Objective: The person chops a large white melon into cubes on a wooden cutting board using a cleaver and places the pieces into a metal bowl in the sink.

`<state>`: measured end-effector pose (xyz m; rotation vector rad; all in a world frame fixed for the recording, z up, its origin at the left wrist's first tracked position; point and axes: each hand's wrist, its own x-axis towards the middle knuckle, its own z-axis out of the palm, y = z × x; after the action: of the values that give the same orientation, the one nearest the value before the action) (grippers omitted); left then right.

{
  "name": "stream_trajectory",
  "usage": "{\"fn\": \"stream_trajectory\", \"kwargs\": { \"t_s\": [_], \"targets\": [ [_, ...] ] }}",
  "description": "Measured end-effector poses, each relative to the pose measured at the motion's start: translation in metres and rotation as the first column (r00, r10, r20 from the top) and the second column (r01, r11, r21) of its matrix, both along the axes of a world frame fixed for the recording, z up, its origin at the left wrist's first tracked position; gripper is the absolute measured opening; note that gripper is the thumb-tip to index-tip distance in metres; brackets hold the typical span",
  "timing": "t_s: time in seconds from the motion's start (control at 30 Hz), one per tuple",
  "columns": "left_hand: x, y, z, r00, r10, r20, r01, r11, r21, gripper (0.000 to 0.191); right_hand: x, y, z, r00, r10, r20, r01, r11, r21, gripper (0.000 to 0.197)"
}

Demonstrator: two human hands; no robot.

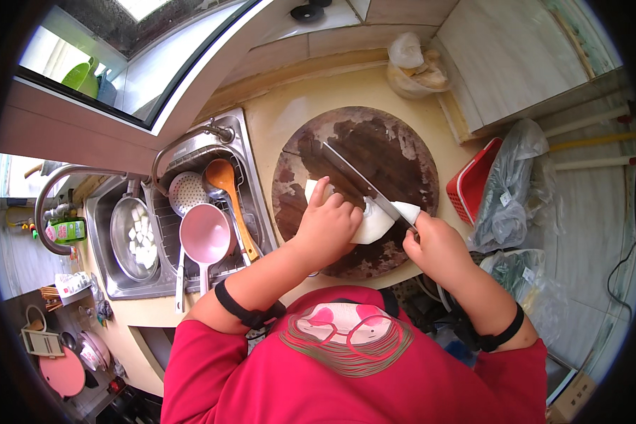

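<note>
On a round, dark-stained wooden chopping board (403,153) lies a pale white piece of vegetable (372,225), perhaps radish or melon. My left hand (331,220) presses down on it, the index finger stretched forward beside another white chunk (311,190) at the board's left. In my right hand (434,244) is the handle of a kitchen knife (354,172). Its blade slants up and left across the board and sits at the white piece, with a cut part (406,211) on the blade's right side. My fingers hide some of the vegetable and most of the handle.
Left of the board, a double steel sink (253,180) holds a pink ladle-like pan (205,233), a wooden spoon (220,175), a perforated skimmer (187,192) and a steel bowl (119,238) of white cubes (142,238). A red basket (469,180) and plastic bags (509,196) stand right; a bagged bowl (416,79) sits behind.
</note>
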<state>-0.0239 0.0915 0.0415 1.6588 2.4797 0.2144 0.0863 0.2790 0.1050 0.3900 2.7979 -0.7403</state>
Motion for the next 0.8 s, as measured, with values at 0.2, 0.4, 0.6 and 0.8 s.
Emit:
{"fn": "stream_trajectory", "kwargs": {
  "t_s": [0.2, 0.4, 0.6, 0.8],
  "targets": [
    [0.001, 0.001, 0.001, 1.0, 0.007, -0.007, -0.007, 1.0, 0.017, 0.045, -0.001, 0.009, -0.033, 0.998, -0.016, 0.062, 0.019, 0.999, -0.051, 0.021],
    [0.0, 0.0, -0.002, 1.0, 0.016, 0.011, -0.016, 1.0, 0.018, 0.044, -0.011, 0.022, -0.017, 0.999, -0.029, 0.022, 0.033, 0.977, -0.21, 0.023],
    [0.0, -0.001, -0.003, 1.0, 0.012, -0.003, -0.012, 0.999, 0.04, 0.043, -0.001, 0.018, 0.024, 0.997, -0.073, -0.03, 0.066, 0.98, -0.186, 0.023],
    [-0.002, -0.001, -0.001, 1.0, 0.007, -0.008, -0.006, 1.0, 0.021, 0.043, 0.008, 0.011, 0.048, 0.998, -0.052, -0.019, 0.049, 0.991, -0.126, 0.023]
  ]
}}
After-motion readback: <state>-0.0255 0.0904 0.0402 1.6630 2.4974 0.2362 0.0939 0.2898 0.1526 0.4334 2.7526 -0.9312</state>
